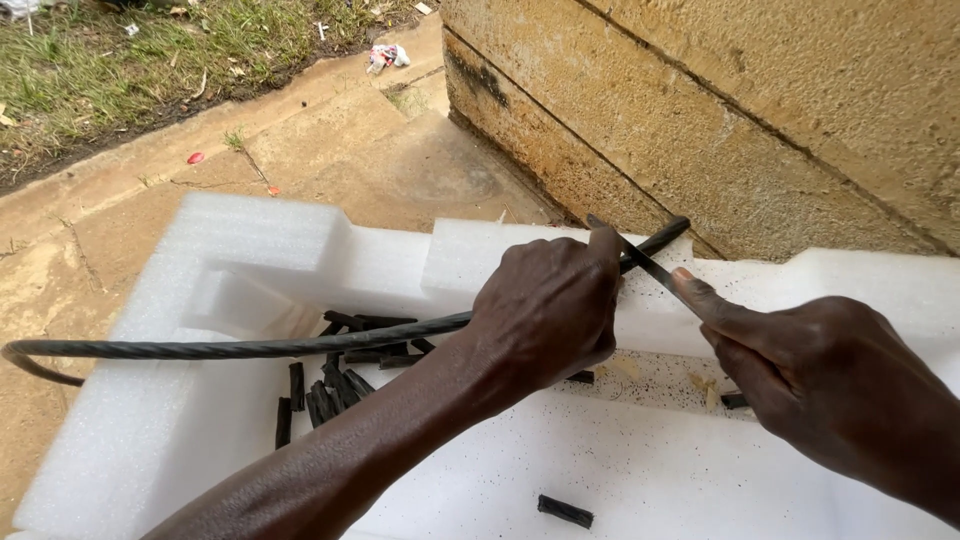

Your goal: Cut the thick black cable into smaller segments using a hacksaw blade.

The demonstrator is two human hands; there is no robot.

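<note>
My left hand grips a long black twisted cable near its right end, pressing it across a raised ridge of a white foam block. The cable's tip sticks out past my thumb toward the wall. My right hand holds a thin dark blade, index finger laid along it, with the blade crossing the cable just right of my left thumb. Several short black cable pieces lie in the foam's recess, and one more piece lies near the front.
A rough yellowish stone wall rises right behind the foam. Bare concrete paving lies to the left, with a grass strip and bits of litter beyond. Black specks dot the foam under the cutting spot.
</note>
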